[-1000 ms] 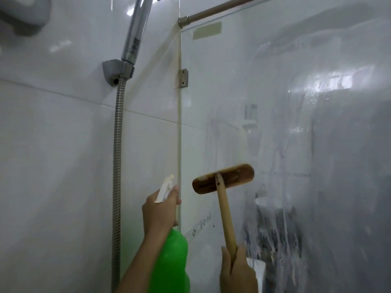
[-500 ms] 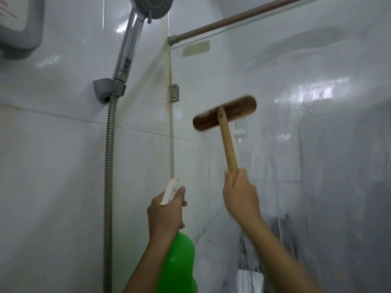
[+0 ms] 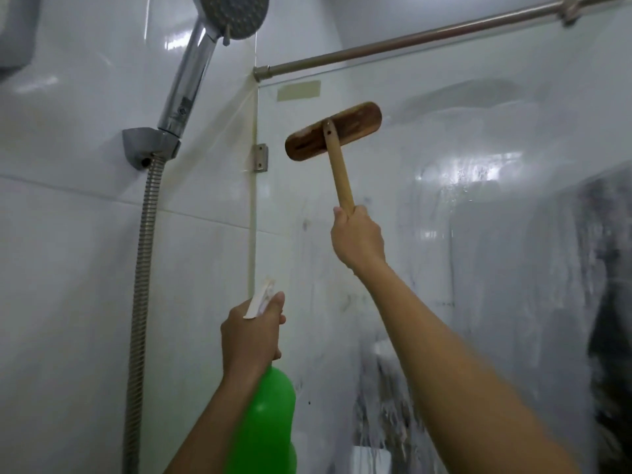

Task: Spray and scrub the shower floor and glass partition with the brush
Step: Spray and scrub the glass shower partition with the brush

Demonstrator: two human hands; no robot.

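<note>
High on the glass partition [image 3: 478,234], close to its top corner by the wall, the wooden brush [image 3: 333,131] sits with its head tilted, the right end higher than the left, and its bristle side turned away toward the pane. I would judge it is held that way so the bristles lie flat on the glass while the long handle gives reach to the upper edge, just under the metal rail [image 3: 410,37]. Soapy streaks cloud most of the glass to the right and below, so the scrubbing looks well along up here; the floor is out of sight.

Gripping the lower end of the handle is the right hand [image 3: 357,237], fingers wrapped tight around the wood, the arm stretched up and forward from the lower right, nearly straight. The left hand [image 3: 251,331] stays lower, near the seam where glass meets tile, clasping the neck of a green spray bottle [image 3: 270,422] with its white nozzle pointing up toward the glass, probably kept ready for another squirt.

Off to the left, the shower head [image 3: 232,13] hangs in its wall bracket, its hose [image 3: 140,302] dropping straight down the white tiles.
</note>
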